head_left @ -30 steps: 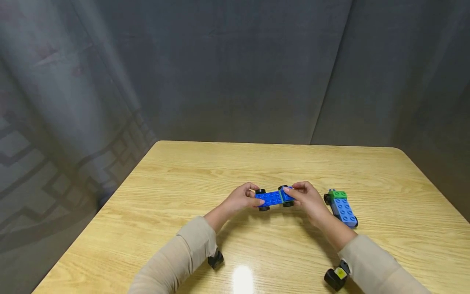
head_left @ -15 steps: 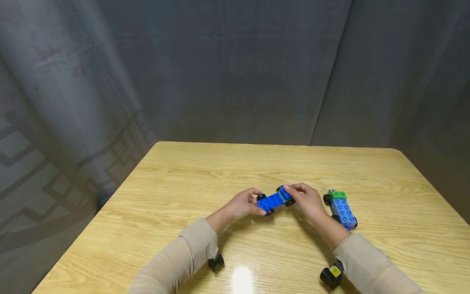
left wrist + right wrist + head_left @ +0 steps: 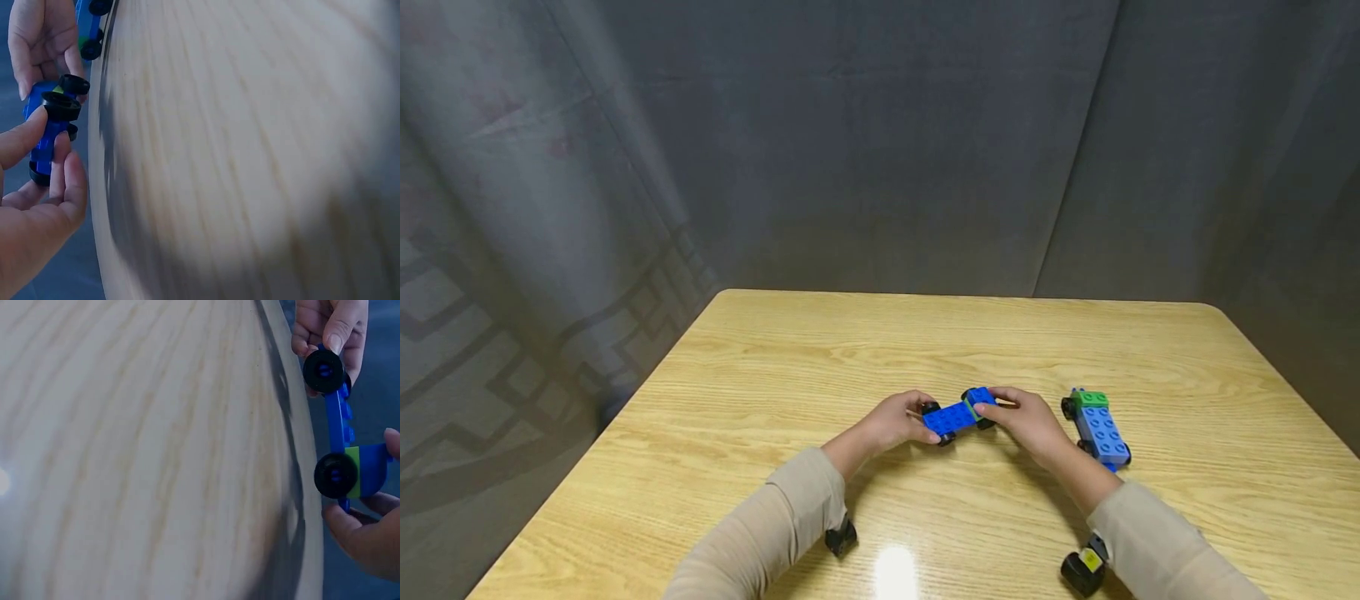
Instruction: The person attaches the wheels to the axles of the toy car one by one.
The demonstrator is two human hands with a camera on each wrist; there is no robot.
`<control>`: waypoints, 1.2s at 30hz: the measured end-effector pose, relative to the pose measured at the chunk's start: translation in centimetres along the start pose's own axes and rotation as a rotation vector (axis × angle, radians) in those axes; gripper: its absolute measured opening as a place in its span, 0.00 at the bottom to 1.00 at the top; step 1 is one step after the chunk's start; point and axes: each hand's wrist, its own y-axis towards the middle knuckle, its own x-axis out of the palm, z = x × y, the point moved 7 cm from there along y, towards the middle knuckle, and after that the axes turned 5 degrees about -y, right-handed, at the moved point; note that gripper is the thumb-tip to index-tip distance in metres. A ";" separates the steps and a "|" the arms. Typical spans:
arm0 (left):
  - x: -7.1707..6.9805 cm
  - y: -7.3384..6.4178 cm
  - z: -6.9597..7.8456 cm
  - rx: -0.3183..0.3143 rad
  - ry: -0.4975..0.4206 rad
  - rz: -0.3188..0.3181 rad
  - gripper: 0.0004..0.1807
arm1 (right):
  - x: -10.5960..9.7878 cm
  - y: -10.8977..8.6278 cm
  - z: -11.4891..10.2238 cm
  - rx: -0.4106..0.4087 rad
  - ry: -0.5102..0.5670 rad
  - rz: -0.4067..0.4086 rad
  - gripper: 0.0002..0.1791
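Note:
A blue toy car [image 3: 951, 417] with black wheels is held between both hands above the table. Its right end carries a blue block [image 3: 373, 469] on a thin green layer, and studs line the rest of the base. My left hand [image 3: 891, 423] pinches the left end by the rear wheels, thumb at the near side. At the block end, my right hand [image 3: 1030, 423] grips with its thumb on the near side and fingers behind. The left wrist view shows the left thumb against a wheel [image 3: 60, 106].
A second toy car [image 3: 1102, 432], light blue with a green block, stands on the wooden table [image 3: 775, 350] right of my right hand. Dark wrist cameras [image 3: 841, 535] hang under the sleeves. A grey curtain [image 3: 880, 150] rises behind the table.
Both hands have tilted the blue toy car so its left end swings nearer to me, and lowered it slightly. The right thumb has shifted on the block. The second car has stayed put.

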 end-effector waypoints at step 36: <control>0.3 0.3 -0.7 0.036 0.255 -0.101 0.27 | 0.8 -0.1 0.9 0.030 -0.077 -0.006 0.33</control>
